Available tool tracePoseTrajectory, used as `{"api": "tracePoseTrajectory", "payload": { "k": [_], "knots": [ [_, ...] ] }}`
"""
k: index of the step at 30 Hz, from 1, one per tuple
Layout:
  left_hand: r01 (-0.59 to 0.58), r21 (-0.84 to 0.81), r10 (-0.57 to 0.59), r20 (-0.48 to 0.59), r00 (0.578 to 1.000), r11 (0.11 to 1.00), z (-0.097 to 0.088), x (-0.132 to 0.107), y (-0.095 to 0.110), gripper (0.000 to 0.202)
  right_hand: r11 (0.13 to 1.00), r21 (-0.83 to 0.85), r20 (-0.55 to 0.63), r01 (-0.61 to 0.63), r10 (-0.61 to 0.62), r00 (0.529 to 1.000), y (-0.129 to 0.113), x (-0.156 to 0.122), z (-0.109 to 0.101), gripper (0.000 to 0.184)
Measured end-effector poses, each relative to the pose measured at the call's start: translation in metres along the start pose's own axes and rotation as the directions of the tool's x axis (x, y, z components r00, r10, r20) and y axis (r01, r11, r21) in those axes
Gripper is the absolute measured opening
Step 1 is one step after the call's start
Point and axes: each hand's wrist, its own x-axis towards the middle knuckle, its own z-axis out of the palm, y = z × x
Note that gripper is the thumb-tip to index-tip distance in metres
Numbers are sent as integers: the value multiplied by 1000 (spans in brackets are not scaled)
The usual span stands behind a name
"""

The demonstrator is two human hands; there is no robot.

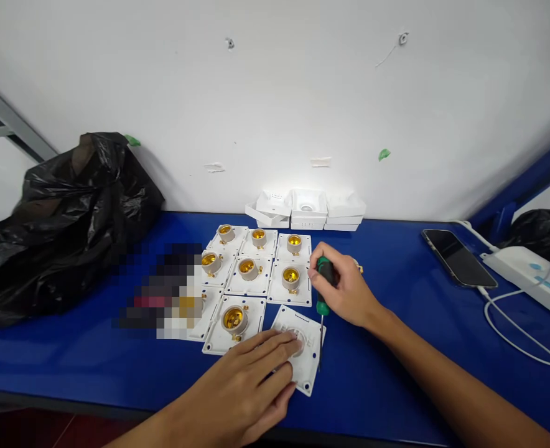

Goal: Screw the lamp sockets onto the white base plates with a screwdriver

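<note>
My right hand (352,291) is closed around a screwdriver (322,306) with a green and black handle. Its thin shaft points down beside the right edge of a white square plate (307,372). Over that tilted plate lies my left hand (251,386), holding it, with fingertips at the round part in its middle. Left of it sits a similar plate with a brass-lined lamp socket (234,320). Behind stand several more such plates in rows, among them one with a socket (290,278) close to my right hand. My left fingers partly hide the plate under them.
White square covers (308,211) are stacked against the wall. A black plastic bag (69,218) fills the left side, near a pixelated patch. On the right lie a phone (459,258), a white power strip (531,280) and loose white cables. The blue table (396,379) ends at a dark front edge.
</note>
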Motion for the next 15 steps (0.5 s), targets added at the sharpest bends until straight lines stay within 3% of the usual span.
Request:
{"api": "tracePoseTrajectory", "payload": {
  "k": [4, 10, 15],
  "knots": [
    [12, 24, -12, -5, 1000, 1000, 0, -1, 0, 29, 997, -72, 112, -7, 15, 994, 5, 4, -2, 14],
    [-4, 40, 6, -27, 1000, 999, 8, -6, 0, 34, 967, -253, 144, -44, 83, 986, 15, 10, -17, 25],
    [-107, 99, 109, -11, 994, 989, 16, -9, -7, 15, 925, -378, 142, -23, 83, 986, 8, 8, -24, 21]
  ]
}}
